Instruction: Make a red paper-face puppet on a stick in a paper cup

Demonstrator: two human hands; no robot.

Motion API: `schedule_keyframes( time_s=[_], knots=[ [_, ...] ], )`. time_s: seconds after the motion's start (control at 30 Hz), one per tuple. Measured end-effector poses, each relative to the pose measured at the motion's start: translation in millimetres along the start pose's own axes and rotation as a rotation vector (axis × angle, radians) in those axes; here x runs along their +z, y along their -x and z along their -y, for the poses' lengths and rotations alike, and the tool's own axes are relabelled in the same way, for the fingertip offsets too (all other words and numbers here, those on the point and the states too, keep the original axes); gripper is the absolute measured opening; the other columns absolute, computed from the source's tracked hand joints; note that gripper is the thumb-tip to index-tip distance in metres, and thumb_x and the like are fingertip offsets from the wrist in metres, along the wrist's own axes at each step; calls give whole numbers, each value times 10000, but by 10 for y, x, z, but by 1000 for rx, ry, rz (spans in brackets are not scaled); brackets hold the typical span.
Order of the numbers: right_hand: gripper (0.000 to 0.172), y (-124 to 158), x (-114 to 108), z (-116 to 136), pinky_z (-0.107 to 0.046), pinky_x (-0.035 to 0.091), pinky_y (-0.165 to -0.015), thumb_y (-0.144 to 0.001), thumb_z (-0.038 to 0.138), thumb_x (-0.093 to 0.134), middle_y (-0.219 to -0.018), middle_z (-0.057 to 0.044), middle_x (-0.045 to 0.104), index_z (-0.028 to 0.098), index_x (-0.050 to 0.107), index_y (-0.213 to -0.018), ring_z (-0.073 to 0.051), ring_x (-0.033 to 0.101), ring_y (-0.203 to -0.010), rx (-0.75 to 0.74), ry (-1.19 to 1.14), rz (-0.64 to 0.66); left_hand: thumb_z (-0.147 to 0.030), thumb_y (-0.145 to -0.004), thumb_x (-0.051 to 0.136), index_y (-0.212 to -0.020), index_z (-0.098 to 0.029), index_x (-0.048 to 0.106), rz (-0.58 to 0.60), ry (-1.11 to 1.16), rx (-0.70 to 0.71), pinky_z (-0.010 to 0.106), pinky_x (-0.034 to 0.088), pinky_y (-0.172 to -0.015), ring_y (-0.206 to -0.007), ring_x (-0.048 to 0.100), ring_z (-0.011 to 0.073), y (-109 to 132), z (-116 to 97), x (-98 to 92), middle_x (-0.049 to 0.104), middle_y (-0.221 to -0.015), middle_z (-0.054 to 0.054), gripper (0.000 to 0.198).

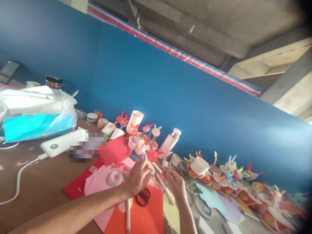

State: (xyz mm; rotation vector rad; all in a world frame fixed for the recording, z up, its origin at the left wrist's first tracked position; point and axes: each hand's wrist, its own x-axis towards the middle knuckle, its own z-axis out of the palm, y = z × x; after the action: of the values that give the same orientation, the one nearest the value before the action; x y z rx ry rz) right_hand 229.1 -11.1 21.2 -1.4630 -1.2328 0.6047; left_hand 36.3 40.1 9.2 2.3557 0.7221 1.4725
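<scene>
Two hands — left, right | scissors below | tape roll | probably paper-cup crafts

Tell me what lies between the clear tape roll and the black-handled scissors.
In the head view, the wrist of the left hand passes over pink paper there.
</scene>
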Motion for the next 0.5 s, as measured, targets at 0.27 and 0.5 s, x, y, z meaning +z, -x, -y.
schedule_keyframes(
  time_s=[0.27,0.5],
  knots=[
    [298,122,104,24,-273,498,-584,-705,439,670,-654,-52,710,151,726,-758,-195,640,-619,-12,56,41,-145,-857,427,-889,-206,603,145,-191,17,366,318,-792,-901,453,221,13,-17,-30,587,-900,44,189],
    [251,264,168,-109,-323,509,-660,-734,420,630,-864,-88,727,187,724,-739,-251,660,-817,-142,102,36,-156,-829,478,-816,-212,610,215,-242,-10,353,301,-755,-885,455,231,-56,-35,-115,618,-844,35,144]
  ],
)
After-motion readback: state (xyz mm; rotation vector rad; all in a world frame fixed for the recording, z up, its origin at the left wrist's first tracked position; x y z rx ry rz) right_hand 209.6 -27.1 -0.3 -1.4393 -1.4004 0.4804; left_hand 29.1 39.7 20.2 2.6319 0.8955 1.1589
